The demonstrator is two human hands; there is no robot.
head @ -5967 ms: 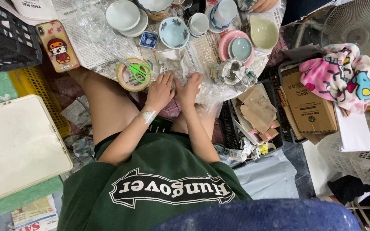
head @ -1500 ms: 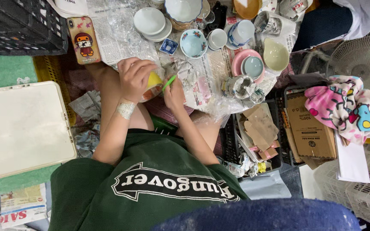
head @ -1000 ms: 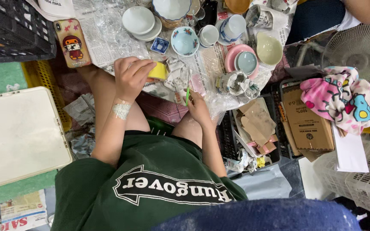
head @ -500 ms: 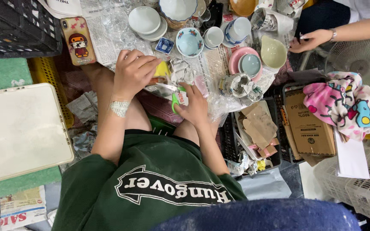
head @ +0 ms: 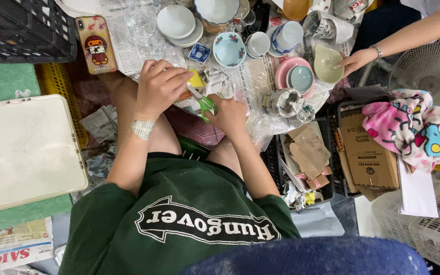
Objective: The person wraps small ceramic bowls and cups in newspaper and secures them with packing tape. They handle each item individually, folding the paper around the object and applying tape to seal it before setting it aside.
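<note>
My left hand (head: pixel 158 87), with a bandage on its wrist, grips a yellow roll of tape (head: pixel 195 80) over my lap. My right hand (head: pixel 228 114) holds green-handled scissors (head: pixel 205 104), whose blades point up-left and reach the tape roll. Both hands hover over crumpled newspaper (head: pixel 230 84) and clear plastic wrap. Just beyond them stand a blue flowered bowl (head: pixel 228 49) and a pink plate holding a grey-blue bowl (head: pixel 295 76).
Another person's hand (head: pixel 355 60) touches a pale green bowl (head: pixel 326 62) at the upper right. A phone (head: pixel 93 36) lies by a black crate (head: pixel 21 25). A white lid (head: pixel 24 147) sits left; a cardboard box (head: pixel 367 147), pink cloth (head: pixel 408 127) and fan (head: pixel 434 61) sit right.
My right hand picked up the scissors and brought their blades up to the tape roll in my left hand. The other person's hand moved onto the pale green bowl.
</note>
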